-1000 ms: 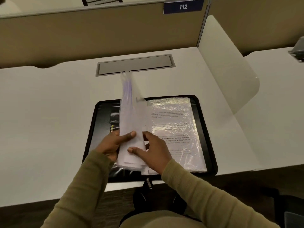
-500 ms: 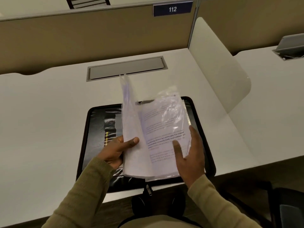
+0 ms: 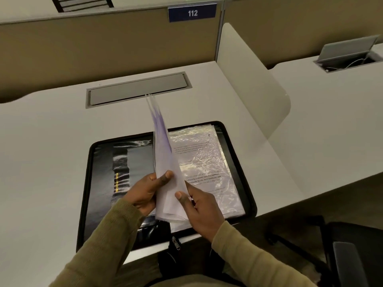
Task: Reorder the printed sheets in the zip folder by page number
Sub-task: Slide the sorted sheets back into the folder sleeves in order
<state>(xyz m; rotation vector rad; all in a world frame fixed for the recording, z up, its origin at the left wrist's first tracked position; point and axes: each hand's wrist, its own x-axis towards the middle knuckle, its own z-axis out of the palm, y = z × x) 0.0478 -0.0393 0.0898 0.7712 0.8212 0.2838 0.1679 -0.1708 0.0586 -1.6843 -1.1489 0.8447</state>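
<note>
A black zip folder (image 3: 99,183) lies open on the white desk in front of me. Its right half holds printed sheets in shiny plastic sleeves (image 3: 205,162), lying flat with text facing up. A bundle of sleeved sheets (image 3: 165,154) stands upright along the folder's middle, edge-on to me. My left hand (image 3: 148,189) holds the bundle from the left, thumb on its near face. My right hand (image 3: 199,208) pinches the bundle's lower right edge with thumb on top. The page numbers are too small to read.
The white desk (image 3: 41,162) has a grey cable hatch (image 3: 136,89) behind the folder. A white divider panel (image 3: 252,79) rises on the right, a tan partition with a "112" sign (image 3: 192,13) at the back. A dark chair (image 3: 342,255) stands lower right.
The sleeve that was being turned to the right now lies flat on the right stack. My right hand has come back from that page to the standing bundle's lower edge.
</note>
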